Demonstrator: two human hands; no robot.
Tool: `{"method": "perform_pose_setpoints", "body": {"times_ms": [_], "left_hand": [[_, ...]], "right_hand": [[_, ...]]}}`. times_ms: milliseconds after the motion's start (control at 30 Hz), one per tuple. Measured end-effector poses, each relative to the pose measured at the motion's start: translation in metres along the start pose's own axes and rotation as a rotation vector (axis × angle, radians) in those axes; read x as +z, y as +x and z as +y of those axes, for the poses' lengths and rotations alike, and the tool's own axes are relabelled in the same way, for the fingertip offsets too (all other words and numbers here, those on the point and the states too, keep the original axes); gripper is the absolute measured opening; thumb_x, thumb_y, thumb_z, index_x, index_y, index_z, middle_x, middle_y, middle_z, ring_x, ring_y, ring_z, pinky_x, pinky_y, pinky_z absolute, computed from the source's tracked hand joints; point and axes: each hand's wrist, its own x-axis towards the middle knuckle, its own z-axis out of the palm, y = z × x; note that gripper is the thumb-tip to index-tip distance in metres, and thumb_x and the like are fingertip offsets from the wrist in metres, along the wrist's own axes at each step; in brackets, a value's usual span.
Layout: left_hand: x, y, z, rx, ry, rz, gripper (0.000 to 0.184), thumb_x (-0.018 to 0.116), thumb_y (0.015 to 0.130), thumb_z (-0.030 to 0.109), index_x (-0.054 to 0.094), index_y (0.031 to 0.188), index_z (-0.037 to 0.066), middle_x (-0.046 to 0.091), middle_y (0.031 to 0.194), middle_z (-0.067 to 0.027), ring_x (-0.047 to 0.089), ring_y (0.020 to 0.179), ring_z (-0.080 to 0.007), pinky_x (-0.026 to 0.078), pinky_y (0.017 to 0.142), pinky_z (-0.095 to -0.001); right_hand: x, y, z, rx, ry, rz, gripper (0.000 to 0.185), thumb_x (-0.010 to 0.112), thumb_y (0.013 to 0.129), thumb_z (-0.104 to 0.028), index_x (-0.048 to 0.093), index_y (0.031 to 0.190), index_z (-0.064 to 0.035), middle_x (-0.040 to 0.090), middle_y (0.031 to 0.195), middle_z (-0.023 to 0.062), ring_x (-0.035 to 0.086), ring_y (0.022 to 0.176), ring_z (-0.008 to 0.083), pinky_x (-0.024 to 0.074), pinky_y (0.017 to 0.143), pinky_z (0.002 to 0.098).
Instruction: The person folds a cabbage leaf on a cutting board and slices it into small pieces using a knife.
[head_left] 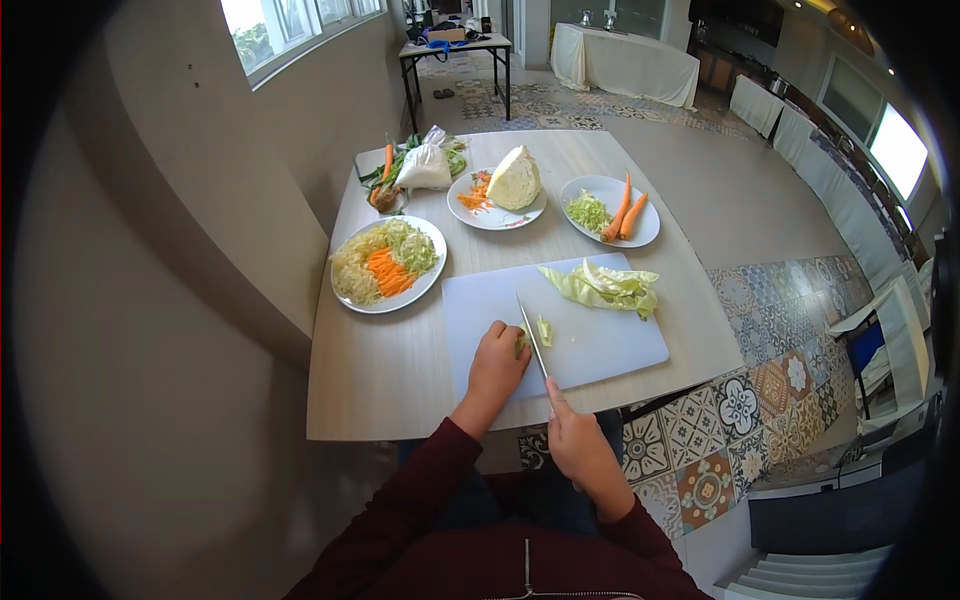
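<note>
A white cutting board [490, 290] lies at the near side of the table. My right hand [580, 440] is closed around the handle of a kitchen knife [533, 335], its blade pointing away from me over the board. Just left of the blade, my left hand [498, 358] presses curled fingers on a small piece of cabbage [523, 341], mostly hidden by the fingers. Right of the blade rests a cut strip of cabbage [545, 331]. Several loose cabbage leaves [603, 288] lie at the board's far right.
Left of the board, a plate [437, 236] bears shredded cabbage and carrot. Behind it are a plate [520, 222] with a cabbage wedge [515, 180], another [652, 225] with carrots [624, 213], and a plastic bag [426, 167] beside vegetables. A wall [200, 250] runs along the left.
</note>
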Motion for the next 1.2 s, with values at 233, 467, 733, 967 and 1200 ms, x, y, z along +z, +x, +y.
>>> {"method": "perform_pose_setpoints", "body": {"times_ms": [233, 467, 733, 967, 1200], "left_hand": [[0.001, 0.000, 0.000, -0.004, 0.015, 0.016, 0.017, 0.073, 0.080, 0.008, 0.067, 0.095, 0.000, 0.060, 0.092, -0.0163, 0.062, 0.083, -0.0362, 0.053, 0.075, -0.0419], [0.003, -0.001, 0.000, -0.002, 0.000, 0.032, 0.018, 0.073, 0.079, 0.006, 0.066, 0.094, -0.002, 0.060, 0.091, -0.0176, 0.062, 0.084, -0.0373, 0.053, 0.075, -0.0434], [0.006, -0.002, -0.006, 0.007, -0.027, 0.051, 0.019, 0.073, 0.079, 0.005, 0.064, 0.095, -0.002, 0.060, 0.092, -0.0185, 0.061, 0.083, -0.0385, 0.053, 0.075, -0.0436], [0.000, -0.002, -0.002, 0.000, -0.021, 0.019, 0.019, 0.073, 0.079, 0.006, 0.064, 0.095, -0.001, 0.059, 0.093, -0.0180, 0.061, 0.083, -0.0382, 0.053, 0.075, -0.0434], [0.001, -0.002, -0.002, -0.012, -0.036, 0.024, 0.018, 0.072, 0.079, 0.006, 0.064, 0.094, -0.001, 0.059, 0.093, -0.0181, 0.061, 0.083, -0.0378, 0.053, 0.075, -0.0429]], "right_hand": [[-0.028, -0.038, -0.011, 0.078, 0.022, -0.149, 0.055, 0.050, 0.092, -0.008, 0.040, 0.145, 0.0028, 0.061, 0.071, 0.0313, 0.063, 0.068, 0.0471, 0.0491, 0.066, 0.0555], [-0.047, -0.056, -0.013, 0.078, 0.036, -0.201, 0.055, 0.051, 0.092, -0.007, 0.039, 0.144, 0.0046, 0.060, 0.071, 0.0306, 0.062, 0.067, 0.0468, 0.0479, 0.063, 0.0545], [-0.033, -0.041, -0.011, 0.075, 0.071, -0.137, 0.053, 0.051, 0.093, -0.007, 0.041, 0.144, 0.0030, 0.060, 0.071, 0.0300, 0.062, 0.066, 0.0463, 0.0472, 0.062, 0.0520], [-0.035, -0.023, 0.000, 0.133, 0.215, -0.088, 0.048, 0.052, 0.094, -0.010, 0.048, 0.142, -0.0049, 0.058, 0.069, 0.0290, 0.061, 0.067, 0.0453, 0.0475, 0.061, 0.0470], [-0.036, -0.017, 0.009, 0.133, 0.226, 0.018, 0.048, 0.052, 0.094, -0.010, 0.049, 0.141, -0.0050, 0.055, 0.068, 0.0289, 0.059, 0.062, 0.0422, 0.0470, 0.061, 0.0414]]}}
